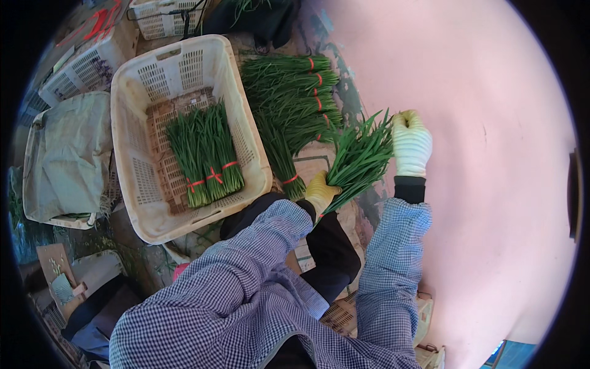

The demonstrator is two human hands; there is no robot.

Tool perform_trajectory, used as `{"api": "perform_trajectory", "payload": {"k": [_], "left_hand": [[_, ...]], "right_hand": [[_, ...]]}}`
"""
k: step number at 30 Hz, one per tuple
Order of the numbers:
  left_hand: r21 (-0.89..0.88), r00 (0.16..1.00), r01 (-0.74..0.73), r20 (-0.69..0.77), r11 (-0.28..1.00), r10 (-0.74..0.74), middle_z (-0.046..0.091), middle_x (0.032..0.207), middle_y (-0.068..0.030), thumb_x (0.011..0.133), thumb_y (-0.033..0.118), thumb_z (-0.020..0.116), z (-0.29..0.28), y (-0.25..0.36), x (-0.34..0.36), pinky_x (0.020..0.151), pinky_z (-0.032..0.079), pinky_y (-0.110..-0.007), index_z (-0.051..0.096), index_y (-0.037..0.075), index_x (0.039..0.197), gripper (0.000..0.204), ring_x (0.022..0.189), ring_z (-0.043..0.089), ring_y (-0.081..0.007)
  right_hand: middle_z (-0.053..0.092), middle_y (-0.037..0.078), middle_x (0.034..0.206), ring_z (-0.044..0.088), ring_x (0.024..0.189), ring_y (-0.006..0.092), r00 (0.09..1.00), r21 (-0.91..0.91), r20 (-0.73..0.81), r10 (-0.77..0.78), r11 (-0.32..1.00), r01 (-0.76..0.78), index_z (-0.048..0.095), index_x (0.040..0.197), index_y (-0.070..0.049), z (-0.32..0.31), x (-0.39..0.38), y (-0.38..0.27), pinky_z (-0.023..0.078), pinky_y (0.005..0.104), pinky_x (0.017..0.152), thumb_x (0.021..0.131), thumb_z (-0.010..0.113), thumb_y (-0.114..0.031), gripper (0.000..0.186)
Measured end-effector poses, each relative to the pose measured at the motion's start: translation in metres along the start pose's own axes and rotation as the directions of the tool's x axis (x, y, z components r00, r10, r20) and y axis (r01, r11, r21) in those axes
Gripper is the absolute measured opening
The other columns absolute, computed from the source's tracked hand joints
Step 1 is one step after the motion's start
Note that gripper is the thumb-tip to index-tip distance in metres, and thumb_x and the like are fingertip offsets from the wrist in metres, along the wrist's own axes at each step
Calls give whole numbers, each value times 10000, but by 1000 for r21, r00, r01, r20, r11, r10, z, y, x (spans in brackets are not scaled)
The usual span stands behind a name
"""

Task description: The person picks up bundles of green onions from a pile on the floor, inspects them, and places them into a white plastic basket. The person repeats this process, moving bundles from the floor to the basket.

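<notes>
My left hand [321, 193], in a yellow-coated glove, is closed round the lower part of a bunch of garlic chives [361, 161]. The long green leaves fan out up and to the right, and a bit of red band shows below the hand. At the leaf tips, my right hand [412, 142] is closed, its white glove yellow at the fingers; what it pinches, if anything, is hidden. A tied bunch [280, 154] lies just left of my left hand. Several more red-banded bunches [292, 86] lie in a row beyond it.
A pale plastic crate [258, 157] at left holds several tied bunches [206, 154]. Farther left stands a cloth-covered crate [69, 157], with other crates [163, 21] behind. The pink wall [491, 154] rises close on my right. A wooden board [58, 270] lies at lower left.
</notes>
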State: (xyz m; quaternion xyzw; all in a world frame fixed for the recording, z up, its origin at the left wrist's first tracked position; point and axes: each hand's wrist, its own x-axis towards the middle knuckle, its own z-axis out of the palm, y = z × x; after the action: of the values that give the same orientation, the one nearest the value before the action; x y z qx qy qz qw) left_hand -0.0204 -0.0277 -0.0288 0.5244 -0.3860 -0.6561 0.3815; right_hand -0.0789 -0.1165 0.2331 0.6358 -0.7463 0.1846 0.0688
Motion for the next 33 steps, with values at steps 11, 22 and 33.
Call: {"api": "perform_trajectory", "payload": {"k": [11,22,33], "left_hand": [[70,999,-31,6,997,31,693,1024,-232,730,147,817,3,19,-12,844,510,-380,592,-60,1158,526,958,675,-343],[63,1000,-14,28,998,13,684,1059,-235,780,168,780,4,14,-8,869,486,-430,590,-15,1150,455,1012,649,-390],[72,1000,-20,-3,997,20,668,1103,-220,810,187,756,8,9,-5,906,465,-442,589,25,1173,431,1074,623,-400]], "right_hand": [[579,148,1368,570,1213,337,821,52,328,-466,877,477,649,1280,-125,58,-13,-22,458,411,1024,756,787,-288,565],[713,108,813,672,827,301,817,-155,411,-404,852,500,743,932,-118,69,-3,-28,496,419,784,866,658,-364,268],[717,131,816,682,743,249,806,440,481,-345,890,118,741,980,-53,38,-18,9,520,358,713,878,686,-254,232]]}}
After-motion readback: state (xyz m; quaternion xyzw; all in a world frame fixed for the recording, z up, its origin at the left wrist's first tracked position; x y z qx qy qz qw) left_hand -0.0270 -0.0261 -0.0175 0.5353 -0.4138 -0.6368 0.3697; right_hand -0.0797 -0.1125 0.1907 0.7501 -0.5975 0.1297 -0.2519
